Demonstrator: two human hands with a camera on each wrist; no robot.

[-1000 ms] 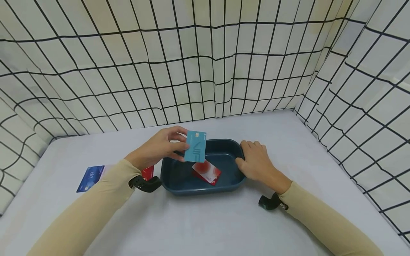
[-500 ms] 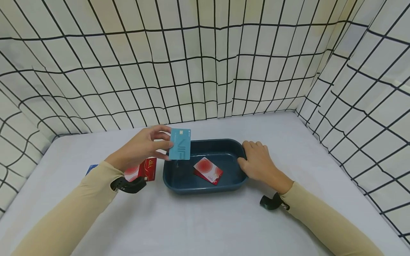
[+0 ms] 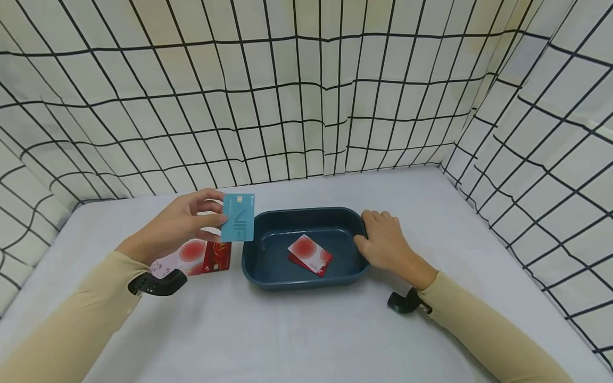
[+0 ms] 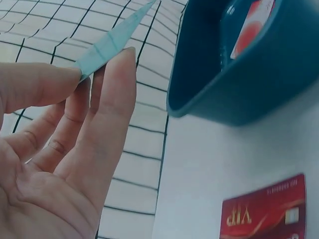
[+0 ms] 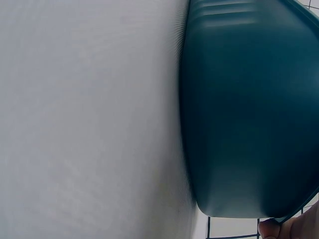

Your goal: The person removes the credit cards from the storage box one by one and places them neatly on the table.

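Between thumb and fingers my left hand [image 3: 174, 226] pinches a light blue VIP bank card [image 3: 238, 217], held up beside the left end of a dark teal plastic tray [image 3: 287, 285]. In the left wrist view the card [image 4: 112, 46] appears nearly edge-on. My right hand [image 3: 390, 244] grips the tray's right rim, and its fingertips [image 5: 288, 229] curl over that rim in the right wrist view. Inside the tray a white card with a red disc [image 3: 308, 252] lies over a red card [image 3: 300, 264], mostly covered.
Left of the tray, a red VIP card [image 3: 217, 259] and a white-pink card [image 3: 191, 251] lie on the white table, partly behind my left hand. Black-lined white sheeting [image 3: 287, 133] rises behind the table and at both sides.
My left hand has carried the light blue card leftward, from above the tray to beyond its left end. The right hand stays on the rim, and the cards in the tray lie as before.
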